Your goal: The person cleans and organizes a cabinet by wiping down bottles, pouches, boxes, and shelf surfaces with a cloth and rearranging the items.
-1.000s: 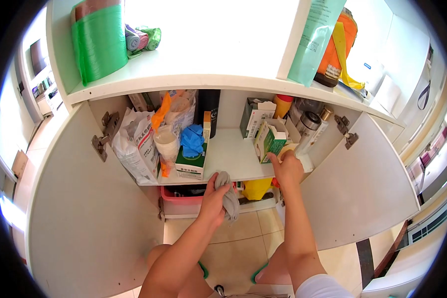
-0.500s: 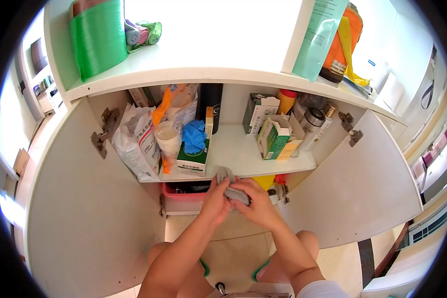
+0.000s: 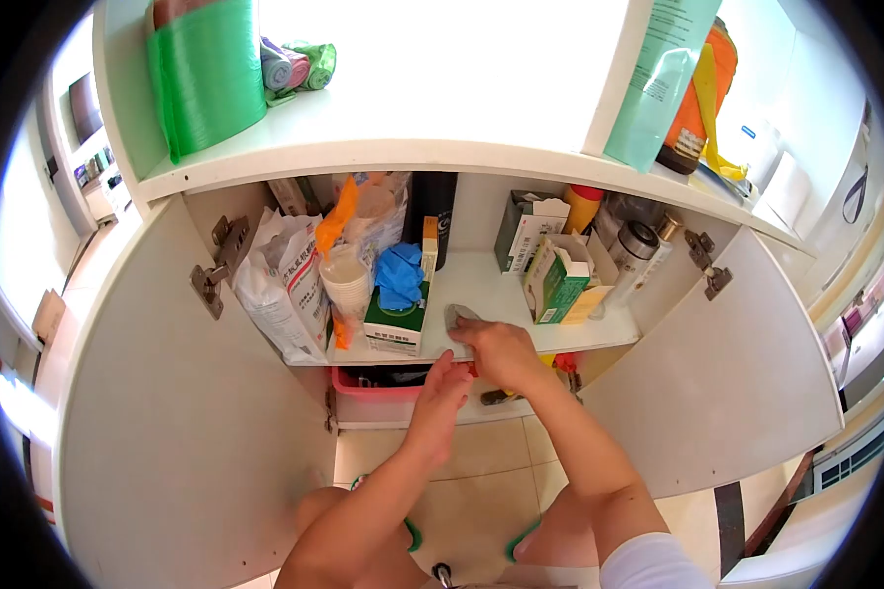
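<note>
My right hand [image 3: 502, 353] reaches over the front of the cabinet shelf [image 3: 473, 285], its fingers closed on a grey cloth [image 3: 458, 315]. Most of the cloth is hidden by the hand. Just below the shelf edge, my left hand [image 3: 439, 404] is open and holds nothing, its fingers stretched toward the shelf. Left of the cloth stands a green and white box [image 3: 395, 329] with a crumpled blue glove-like item [image 3: 400, 276] on top. To the right is another green and white box [image 3: 558, 280], with its top flaps up.
Two open doors [image 3: 167, 412] [image 3: 707, 383] flank the cabinet. Paper cups [image 3: 347, 278], a white bag [image 3: 283, 285] and a dark cylinder [image 3: 434, 211] stand at left; a flask [image 3: 631, 250] at right. A pink basket [image 3: 373, 390] sits below. Green wrap roll [image 3: 206, 79] stands above.
Both hands held the grey cloth together in front of the shelf. My left hand has let go and dropped slightly, while my right hand has carried the cloth forward to the shelf.
</note>
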Available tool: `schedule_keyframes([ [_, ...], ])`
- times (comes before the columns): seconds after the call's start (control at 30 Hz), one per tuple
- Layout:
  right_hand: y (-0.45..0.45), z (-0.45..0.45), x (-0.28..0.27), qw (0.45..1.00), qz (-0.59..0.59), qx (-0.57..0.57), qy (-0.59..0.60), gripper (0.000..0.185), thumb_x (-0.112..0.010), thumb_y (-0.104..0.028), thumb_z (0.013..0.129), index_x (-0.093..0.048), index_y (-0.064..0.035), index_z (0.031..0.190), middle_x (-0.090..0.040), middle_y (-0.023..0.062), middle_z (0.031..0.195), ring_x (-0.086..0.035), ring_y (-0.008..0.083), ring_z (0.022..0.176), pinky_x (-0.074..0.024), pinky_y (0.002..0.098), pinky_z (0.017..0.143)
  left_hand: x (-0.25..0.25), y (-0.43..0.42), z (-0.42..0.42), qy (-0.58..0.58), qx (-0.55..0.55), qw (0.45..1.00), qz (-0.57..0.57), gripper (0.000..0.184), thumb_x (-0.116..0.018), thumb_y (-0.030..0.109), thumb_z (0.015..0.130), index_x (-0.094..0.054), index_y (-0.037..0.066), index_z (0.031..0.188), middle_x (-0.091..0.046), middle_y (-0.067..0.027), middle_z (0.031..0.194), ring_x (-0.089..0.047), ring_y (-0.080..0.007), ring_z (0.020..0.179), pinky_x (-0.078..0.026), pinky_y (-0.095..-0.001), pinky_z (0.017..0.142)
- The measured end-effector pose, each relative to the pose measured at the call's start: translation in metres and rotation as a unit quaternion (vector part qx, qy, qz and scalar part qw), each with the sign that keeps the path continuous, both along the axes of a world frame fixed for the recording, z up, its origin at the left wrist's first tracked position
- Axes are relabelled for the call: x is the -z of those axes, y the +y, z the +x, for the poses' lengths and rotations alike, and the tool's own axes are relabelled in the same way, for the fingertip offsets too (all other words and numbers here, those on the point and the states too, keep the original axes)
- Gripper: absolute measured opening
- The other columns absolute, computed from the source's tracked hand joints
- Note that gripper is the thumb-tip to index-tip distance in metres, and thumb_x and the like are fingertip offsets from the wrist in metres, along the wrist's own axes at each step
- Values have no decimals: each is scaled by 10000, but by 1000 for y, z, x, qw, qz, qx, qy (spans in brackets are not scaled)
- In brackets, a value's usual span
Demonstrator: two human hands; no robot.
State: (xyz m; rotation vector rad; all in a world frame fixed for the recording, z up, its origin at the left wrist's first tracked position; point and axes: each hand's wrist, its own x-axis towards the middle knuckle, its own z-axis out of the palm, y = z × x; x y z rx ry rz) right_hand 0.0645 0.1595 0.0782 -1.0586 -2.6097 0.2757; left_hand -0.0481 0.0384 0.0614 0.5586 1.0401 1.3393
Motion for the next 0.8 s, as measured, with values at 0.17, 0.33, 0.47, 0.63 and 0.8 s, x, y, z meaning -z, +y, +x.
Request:
schedule_keyframes([
  [0.17,53,-12,-10,991,-15,80,-105,433,-512,-70,764,-658,-169,1160,-659,123,1095,-619,340,1005,-501,433,839,14,4,4,-16,3,1000,-5,683,-592,193,874,-271,90,1467,-478,-77,1338,-418,-163,1219,-314,-348,1011],
  [0.33,103,-25,8,985,105,76,-111,430,-486,-85,811,-625,-178,1207,-636,154,1126,-573,345,1102,-477,447,893,14,5,2,-23,10,1000,1,658,-598,181,872,-297,83,1450,-533,-68,1272,-457,-160,1176,-338,-339,970],
  [0.47,114,-30,43,992,110,37,41,445,-479,-68,807,-585,-77,1239,-535,173,1307,-462,331,1263,-412,425,1011,12,4,2,-39,-10,999,1,638,-602,180,877,-314,67,1435,-537,-72,1264,-483,-158,1146,-345,-336,952],
  [0.63,41,-14,38,992,48,-89,74,526,-501,50,724,-565,-17,1242,-515,199,1323,-445,341,1278,-396,395,1040,17,3,2,-48,-10,999,7,614,-593,182,888,-325,60,1426,-550,-77,1247,-487,-163,1148,-356,-339,940],
  [0.8,21,-9,24,985,19,-136,102,523,-501,68,707,-581,-3,1219,-550,219,1271,-480,357,1242,-406,384,1040,27,3,1,-39,5,999,-13,581,-594,192,897,-352,60,1408,-569,-71,1231,-497,-171,1134,-373,-339,938],
])
